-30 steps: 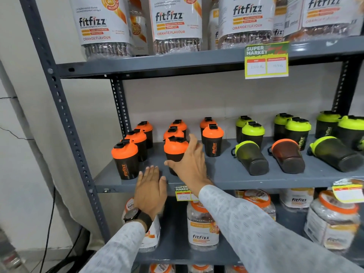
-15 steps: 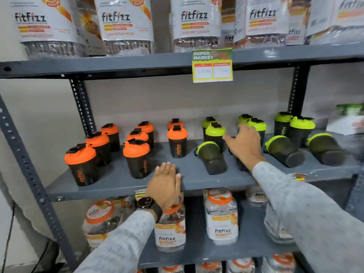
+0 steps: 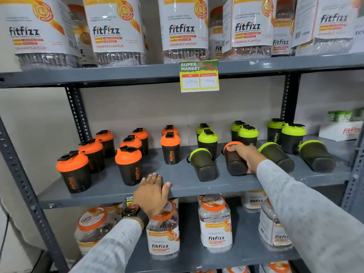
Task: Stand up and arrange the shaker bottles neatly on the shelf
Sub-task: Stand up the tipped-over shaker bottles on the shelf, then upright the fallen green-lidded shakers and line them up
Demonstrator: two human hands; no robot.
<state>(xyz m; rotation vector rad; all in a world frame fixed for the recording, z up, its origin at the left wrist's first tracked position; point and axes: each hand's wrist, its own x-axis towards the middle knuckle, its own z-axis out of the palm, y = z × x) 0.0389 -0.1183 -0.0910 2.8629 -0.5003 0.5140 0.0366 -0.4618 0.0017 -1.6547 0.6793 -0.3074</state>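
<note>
Black shaker bottles fill the grey middle shelf [image 3: 197, 182]. Several orange-lidded ones [image 3: 129, 166] stand upright on the left; several green-lidded ones [image 3: 207, 142] stand at the back right. Three green-lidded bottles lie on their sides: one [image 3: 202, 164] at centre, two [image 3: 277, 156] [image 3: 317, 156] to the right. An orange-lidded bottle [image 3: 234, 164] also lies on its side between them, and my right hand [image 3: 246, 156] is wrapped over it. My left hand [image 3: 151, 192] rests flat on the shelf's front edge, fingers apart, holding nothing.
Large fitfizz jars [image 3: 183, 26] line the top shelf above a price tag [image 3: 199, 76]. More jars [image 3: 215, 223] stand on the shelf below. Slotted grey uprights [image 3: 25, 186] frame the rack. A white box [image 3: 340, 130] sits at the far right.
My right hand moved from the upright orange bottles rightward and now grips the lying orange-lidded bottle. The view shifted right and closer. My left hand stayed on the shelf edge.
</note>
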